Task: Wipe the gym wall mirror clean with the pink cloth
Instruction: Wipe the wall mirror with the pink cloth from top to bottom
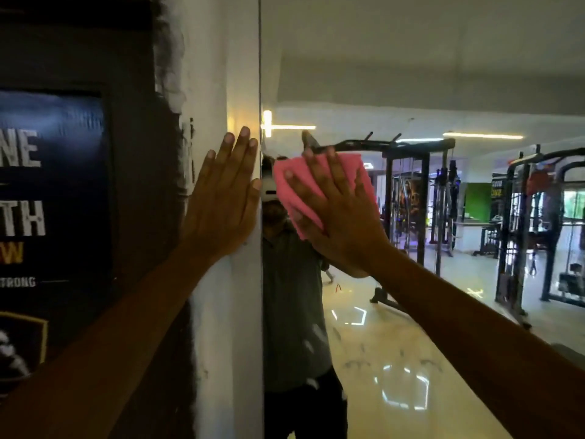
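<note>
Right hand [340, 213], fingers spread flat, pressing pink cloth [319, 182] on mirror [411, 74]; left hand [223, 201] at nine o'clock, flat on wall [212, 58].

The single head view looks forward at about head height, close up to the left edge of the wall mirror [411, 217], with both arms reaching away from the lens toward it. Left of the mirror, the white wall strip [221, 74] and a dark poster [53, 185] fill the frame; the gym machines [411, 191] appear only as reflections.
</note>
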Action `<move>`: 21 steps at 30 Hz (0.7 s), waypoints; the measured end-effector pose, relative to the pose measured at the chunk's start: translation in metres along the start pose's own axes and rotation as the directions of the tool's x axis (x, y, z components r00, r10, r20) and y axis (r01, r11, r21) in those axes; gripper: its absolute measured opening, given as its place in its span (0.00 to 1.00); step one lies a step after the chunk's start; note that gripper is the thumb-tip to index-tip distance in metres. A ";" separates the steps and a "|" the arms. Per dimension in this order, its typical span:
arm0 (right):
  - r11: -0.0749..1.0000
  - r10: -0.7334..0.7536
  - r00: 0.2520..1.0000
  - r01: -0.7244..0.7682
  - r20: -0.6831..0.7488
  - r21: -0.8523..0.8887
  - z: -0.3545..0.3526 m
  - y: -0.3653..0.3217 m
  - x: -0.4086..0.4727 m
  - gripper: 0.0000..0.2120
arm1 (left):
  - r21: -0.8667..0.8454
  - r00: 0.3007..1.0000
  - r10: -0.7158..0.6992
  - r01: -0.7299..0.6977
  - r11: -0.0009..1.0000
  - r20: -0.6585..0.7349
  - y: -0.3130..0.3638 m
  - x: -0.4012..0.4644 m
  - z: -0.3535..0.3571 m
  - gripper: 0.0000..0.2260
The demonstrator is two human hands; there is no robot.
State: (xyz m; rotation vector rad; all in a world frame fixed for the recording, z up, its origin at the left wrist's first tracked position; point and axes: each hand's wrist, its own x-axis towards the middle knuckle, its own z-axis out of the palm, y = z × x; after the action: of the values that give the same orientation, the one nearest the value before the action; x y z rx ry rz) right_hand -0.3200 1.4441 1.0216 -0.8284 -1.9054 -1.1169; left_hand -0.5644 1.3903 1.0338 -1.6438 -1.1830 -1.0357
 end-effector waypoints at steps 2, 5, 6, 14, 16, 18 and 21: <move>1.000 0.025 0.999 -0.025 0.023 0.003 0.006 0.008 -0.044 0.36 | -0.015 1.000 0.021 -0.021 1.000 0.023 -0.001 -0.013 0.003 0.28; 0.960 0.278 0.960 -0.279 -0.041 0.000 0.006 0.010 -0.027 0.37 | -0.061 1.000 0.027 -0.027 0.998 0.008 0.004 -0.028 0.008 0.27; 0.940 0.342 0.938 -0.341 -0.066 0.018 0.005 -0.002 -0.011 0.37 | -0.073 1.000 0.025 -0.025 0.997 0.004 0.006 -0.030 0.009 0.27; 0.984 0.172 0.976 -0.178 0.136 0.033 0.028 -0.053 -0.131 0.34 | 0.007 0.993 0.052 -0.053 0.999 0.109 -0.005 -0.067 0.006 0.28; 0.952 0.294 0.942 -0.304 0.164 0.039 0.030 -0.046 -0.130 0.35 | -0.001 0.994 0.018 -0.018 1.000 0.111 0.001 -0.075 0.010 0.28; 0.913 0.363 0.916 -0.386 0.170 0.132 0.030 -0.056 -0.112 0.35 | -0.058 0.994 -0.041 0.047 0.997 0.101 0.016 -0.080 0.013 0.28; 0.884 0.294 0.938 -0.340 0.184 0.321 0.027 -0.070 -0.111 0.32 | -0.130 0.989 -0.112 0.124 0.984 0.096 0.039 -0.098 0.015 0.28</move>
State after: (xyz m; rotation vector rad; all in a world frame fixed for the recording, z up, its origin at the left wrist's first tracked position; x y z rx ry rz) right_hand -0.3297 1.4229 0.8896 -0.9838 -1.9094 -0.5153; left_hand -0.5454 1.3699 0.9308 -1.7575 -1.3068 -1.1496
